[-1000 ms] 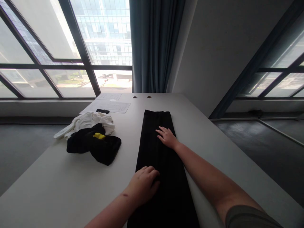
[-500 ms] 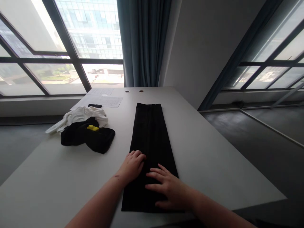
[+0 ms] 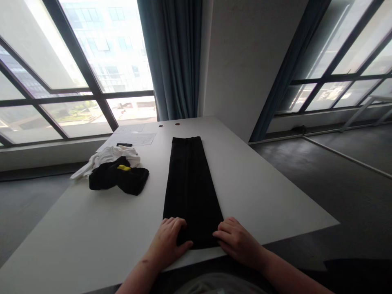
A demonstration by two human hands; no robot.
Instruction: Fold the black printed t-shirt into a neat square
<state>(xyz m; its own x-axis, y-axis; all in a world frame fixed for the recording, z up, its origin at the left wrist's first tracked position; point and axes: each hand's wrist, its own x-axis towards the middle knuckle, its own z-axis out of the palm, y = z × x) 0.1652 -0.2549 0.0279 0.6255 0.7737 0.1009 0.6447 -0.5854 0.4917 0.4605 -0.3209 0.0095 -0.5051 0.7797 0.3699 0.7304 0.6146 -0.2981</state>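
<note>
Black trousers [image 3: 191, 183], folded lengthwise into a long strip, lie flat on the white table with the waistband at the far end. At the near left corner, my left hand [image 3: 171, 239] rests on the cloth. Its fingers bend over the left edge, and its thumb is spread apart along the hem. My right hand [image 3: 237, 241] is closed at the near right corner, fingers and thumb bunched on the edge of the trousers. Its fingertips are partly hidden against the dark cloth.
On the left of the white table [image 3: 251, 196] lie a crumpled white garment [image 3: 110, 155] and a black cloth bundle [image 3: 122, 179] with a yellow patch [image 3: 123, 167]. Behind them are a small black object [image 3: 124, 144] and paper sheets [image 3: 141, 139]. The table's near edge runs just below the hem.
My left hand has moved down to the hem corner. My right hand has gone from spread over the cloth to closed at the right edge. The view has shifted too.
</note>
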